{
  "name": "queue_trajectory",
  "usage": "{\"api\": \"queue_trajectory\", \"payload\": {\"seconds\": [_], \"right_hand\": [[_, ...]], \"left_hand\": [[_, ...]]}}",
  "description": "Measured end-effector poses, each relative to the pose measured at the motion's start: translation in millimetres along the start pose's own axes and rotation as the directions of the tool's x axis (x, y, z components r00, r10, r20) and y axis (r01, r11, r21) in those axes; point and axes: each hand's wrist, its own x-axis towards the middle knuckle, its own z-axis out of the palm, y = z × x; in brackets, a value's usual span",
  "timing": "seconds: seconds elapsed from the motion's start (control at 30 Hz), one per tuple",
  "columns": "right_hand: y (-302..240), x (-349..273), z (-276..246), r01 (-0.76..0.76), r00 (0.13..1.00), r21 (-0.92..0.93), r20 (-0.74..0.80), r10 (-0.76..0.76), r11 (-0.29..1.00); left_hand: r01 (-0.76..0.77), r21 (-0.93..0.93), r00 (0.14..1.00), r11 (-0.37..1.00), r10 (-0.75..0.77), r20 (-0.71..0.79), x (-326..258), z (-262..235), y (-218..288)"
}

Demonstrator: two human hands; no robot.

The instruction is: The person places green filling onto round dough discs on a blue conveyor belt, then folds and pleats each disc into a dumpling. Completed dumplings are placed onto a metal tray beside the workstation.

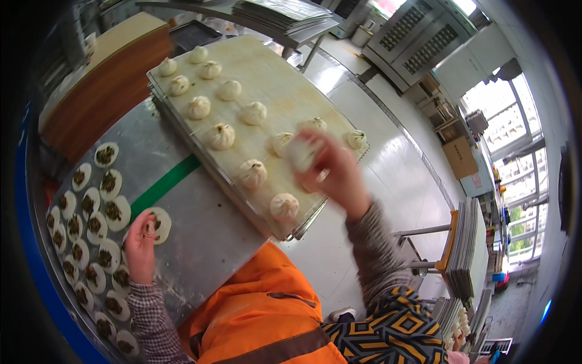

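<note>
At the left, my left hand [142, 252] pinches the edge of a round dough wrapper [161, 226] with dark green chopped filling, lying on the metal table. My right hand [336, 173], blurred by motion, is over the tray [291, 79] with its fingers closed around a white bun [303, 153]. Pleated buns stand spaced out in rows on this pale tray, among them a bun [284, 207] at the near corner and a bun [252, 174] beside it. Left of my left hand lie several filled open wrappers [114, 211], close together.
A green strip [167, 181] crosses the metal table [200, 227]. Beyond its far left stands a wooden cabinet [103, 85]. Stacked trays [282, 15] rest on a rear table, with more stacked trays [467, 249] on the right. A large oven [418, 39] stands across the tiled floor.
</note>
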Motion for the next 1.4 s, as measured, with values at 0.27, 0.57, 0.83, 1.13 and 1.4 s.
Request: {"api": "queue_trajectory", "payload": {"seconds": [0.27, 0.57, 0.83, 1.13, 1.4], "right_hand": [[163.4, 85.1, -113.2, -0.337, 0.931, -0.183, 0.085, 0.356, 0.924], [205.2, 90.1, -107.6, -0.221, 0.927, -0.344, 0.216, 0.305, 0.913], [94.6, 40.5, -96.2, 0.158, 0.986, -0.670, 0.063, -0.156, 0.725], [-46.1, -42.4, 73.8, -0.002, 0.979, 0.367, 0.190, -0.072, 0.930], [-50.2, -16.3, 225.1, -0.346, 0.861, 0.481, 0.505, 0.068, 0.806]], "left_hand": [[0.026, 0.887, 0.982, 0.461, -0.176, 0.063, 65.1, -27.8, -50.1], [-0.063, 0.901, 0.944, 0.428, -0.268, 0.193, 83.3, -43.2, -37.0], [0.107, 0.865, 0.861, 0.490, -0.481, 0.166, 105.1, -32.6, -22.9], [0.076, 0.616, 0.929, 0.784, -0.280, 0.242, 74.7, -42.5, -32.5], [0.536, -0.700, 0.843, 0.472, -0.329, 0.425, -40.5, -53.8, -39.5]]}}
